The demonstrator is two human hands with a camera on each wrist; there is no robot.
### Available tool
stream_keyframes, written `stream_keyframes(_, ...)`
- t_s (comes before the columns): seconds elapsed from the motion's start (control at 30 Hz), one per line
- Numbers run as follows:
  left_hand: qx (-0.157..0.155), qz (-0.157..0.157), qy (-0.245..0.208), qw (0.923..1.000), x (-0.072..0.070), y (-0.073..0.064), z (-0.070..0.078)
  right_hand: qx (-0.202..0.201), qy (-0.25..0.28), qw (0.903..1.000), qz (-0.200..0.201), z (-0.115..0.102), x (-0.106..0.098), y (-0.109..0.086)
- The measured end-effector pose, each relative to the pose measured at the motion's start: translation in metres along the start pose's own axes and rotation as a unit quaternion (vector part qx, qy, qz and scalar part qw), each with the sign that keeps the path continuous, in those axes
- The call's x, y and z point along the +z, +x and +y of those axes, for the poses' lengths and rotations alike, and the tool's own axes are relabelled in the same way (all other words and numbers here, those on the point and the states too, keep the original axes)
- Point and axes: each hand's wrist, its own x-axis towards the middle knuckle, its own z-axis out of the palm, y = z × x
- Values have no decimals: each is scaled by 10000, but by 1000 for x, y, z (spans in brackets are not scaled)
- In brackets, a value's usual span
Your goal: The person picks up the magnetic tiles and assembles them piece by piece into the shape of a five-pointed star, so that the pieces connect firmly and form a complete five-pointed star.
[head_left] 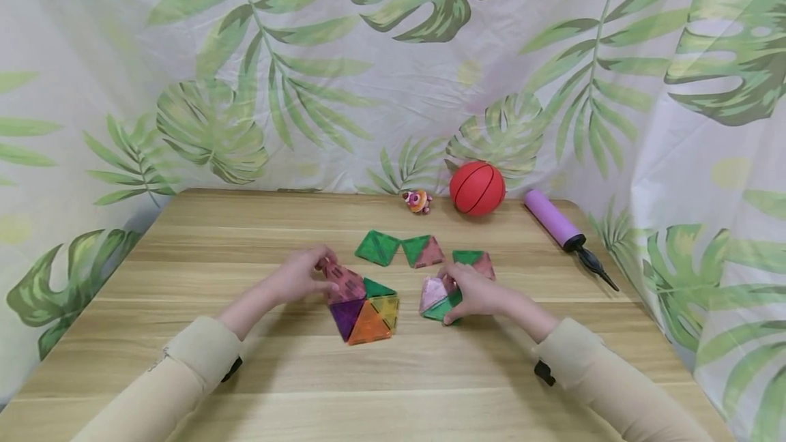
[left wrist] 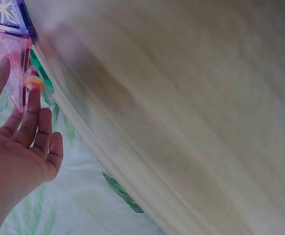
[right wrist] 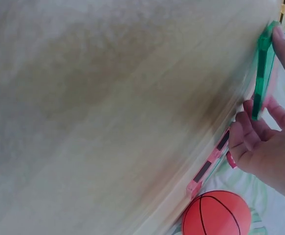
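Observation:
In the head view, my left hand pinches a pink magnetic tile at its left side. This tile adjoins a cluster with a purple tile, an orange tile, a yellow tile and a small green tile. The left wrist view has the thumb on the face of the pink tile, the fingers behind it. Farther right, my right hand grips a joined pair, a pink tile and a green tile. The hand covers part of this pair.
Behind the hands lie a green tile pair, a green and pink pair and another pair beside my right hand. Toward the back are a small toy figure, a red ball and a purple hand pump.

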Motion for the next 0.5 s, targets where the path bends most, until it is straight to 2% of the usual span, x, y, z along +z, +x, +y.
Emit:
stream_keyframes(0.13, 14, 149, 407, 9991, 3, -3, 7, 229, 464, 9987, -26, 6, -2, -1)
stream_keyframes(0.3, -56, 171, 616, 9979, 7, -5, 17, 315, 1117, 9932, 84, 17, -6, -1)
stream_keyframes(0.4, -107, 72, 653, 9978, 9, -7, 23, 447, 1847, 9818, 42, 21, -8, -1)
stream_keyframes(0.5, -6, -24, 782, 9969, 10, -9, 28, 542, 2357, 9703, 43, 24, -10, 0)
